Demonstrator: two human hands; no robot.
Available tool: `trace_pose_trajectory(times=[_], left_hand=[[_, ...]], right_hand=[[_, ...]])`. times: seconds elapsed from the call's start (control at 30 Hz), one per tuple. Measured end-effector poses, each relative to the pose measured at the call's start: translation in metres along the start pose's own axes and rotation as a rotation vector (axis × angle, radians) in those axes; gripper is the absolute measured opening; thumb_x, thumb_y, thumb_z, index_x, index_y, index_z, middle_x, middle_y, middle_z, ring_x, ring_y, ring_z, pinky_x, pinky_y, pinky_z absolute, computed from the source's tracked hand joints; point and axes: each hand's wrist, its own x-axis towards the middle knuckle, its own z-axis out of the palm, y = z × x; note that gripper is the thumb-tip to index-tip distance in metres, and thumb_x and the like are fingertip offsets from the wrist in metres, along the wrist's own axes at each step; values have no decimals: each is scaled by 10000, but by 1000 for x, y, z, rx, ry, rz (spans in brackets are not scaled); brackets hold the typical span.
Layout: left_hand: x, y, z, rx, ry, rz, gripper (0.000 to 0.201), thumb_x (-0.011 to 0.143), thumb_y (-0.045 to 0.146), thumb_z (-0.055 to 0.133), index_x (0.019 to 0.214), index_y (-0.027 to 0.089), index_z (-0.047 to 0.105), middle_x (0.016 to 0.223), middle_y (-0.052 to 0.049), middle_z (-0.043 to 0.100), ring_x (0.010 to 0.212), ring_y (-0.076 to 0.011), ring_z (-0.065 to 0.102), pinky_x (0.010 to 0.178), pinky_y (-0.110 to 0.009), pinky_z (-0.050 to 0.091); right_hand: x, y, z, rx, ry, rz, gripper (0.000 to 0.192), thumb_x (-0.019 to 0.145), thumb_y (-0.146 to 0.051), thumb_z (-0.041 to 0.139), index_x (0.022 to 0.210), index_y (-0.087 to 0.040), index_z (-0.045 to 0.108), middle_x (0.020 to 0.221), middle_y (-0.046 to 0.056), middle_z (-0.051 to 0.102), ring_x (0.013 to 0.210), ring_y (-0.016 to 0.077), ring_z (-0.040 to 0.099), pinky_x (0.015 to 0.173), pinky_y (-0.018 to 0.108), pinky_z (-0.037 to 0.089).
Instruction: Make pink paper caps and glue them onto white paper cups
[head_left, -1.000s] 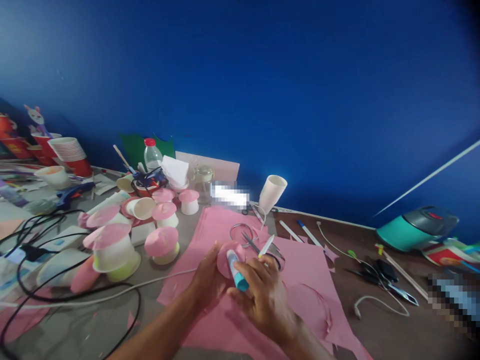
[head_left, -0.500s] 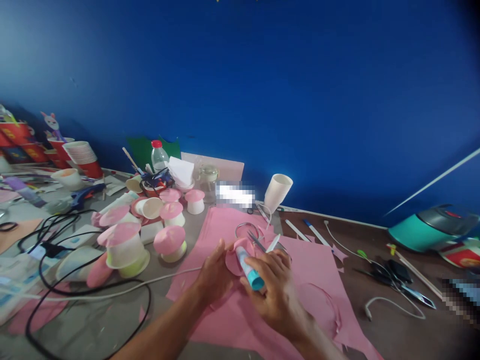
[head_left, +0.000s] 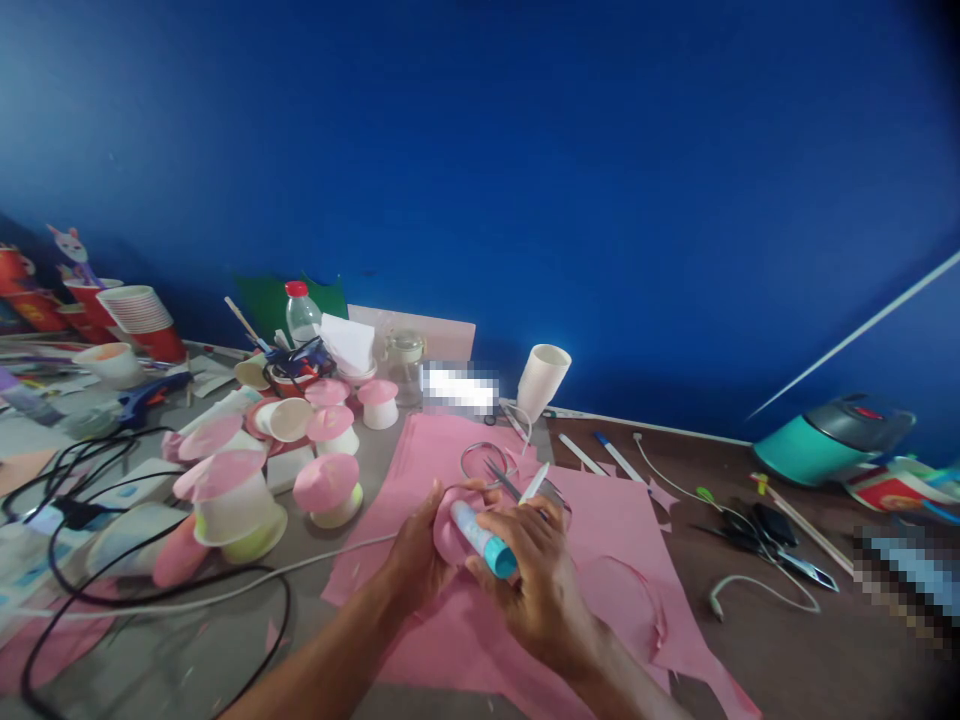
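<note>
My left hand (head_left: 416,550) is closed on the edge of a curled pink paper piece (head_left: 448,540), thumb up. In my right hand (head_left: 536,580) is a glue stick (head_left: 480,538) with a turquoise end, tilted so its far end rests against or over the inner face of the paper; the exact contact is hidden. Just beyond the right fingers, scissor blades (head_left: 504,478) and a white pointed tip (head_left: 535,482) stick out; whether that hand touches them I cannot tell. Large pink sheets (head_left: 600,540) lie beneath both hands.
To the left stand several paper cups with pink caps (head_left: 328,484), beside black cables (head_left: 71,590). A white cup (head_left: 544,375) stands by the wall. At right lie markers (head_left: 622,458), a white cable (head_left: 765,580), more scissors (head_left: 802,570) and a teal container (head_left: 817,440).
The view has turned slightly right, so everything sits further left. The pink piece looks more curled up around the glue stick, and both hands keep their holds.
</note>
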Motion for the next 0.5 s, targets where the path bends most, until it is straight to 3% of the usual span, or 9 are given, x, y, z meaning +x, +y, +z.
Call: trace_pose_trajectory(times=[0.2,0.4,0.5], left_hand=[[-2,-2,-4,-17,91,18,425,808,522,729,1011,150,699,925,-110,756,1004,-322,703,878,-417,560],[-2,-1,-6,-2,-24,18,417,806,481,731,1067,163,664,1019,-102,729,1035,-303,693,896,-393,548],[-2,-2,-4,16,-17,-8,444,798,443,741,1135,173,643,1038,-95,727,1029,-299,694,868,-383,555]], right_hand=[[2,-6,1,-101,-42,-126,265,949,-143,510,1208,-179,558,836,25,663,812,215,605,896,411,356],[2,-10,-2,-128,-95,-164,445,833,-33,476,1229,-210,572,819,21,616,773,215,558,862,408,368],[2,-9,-2,-104,-63,-144,440,823,-25,467,1208,-210,568,817,19,627,772,211,570,861,403,359]])
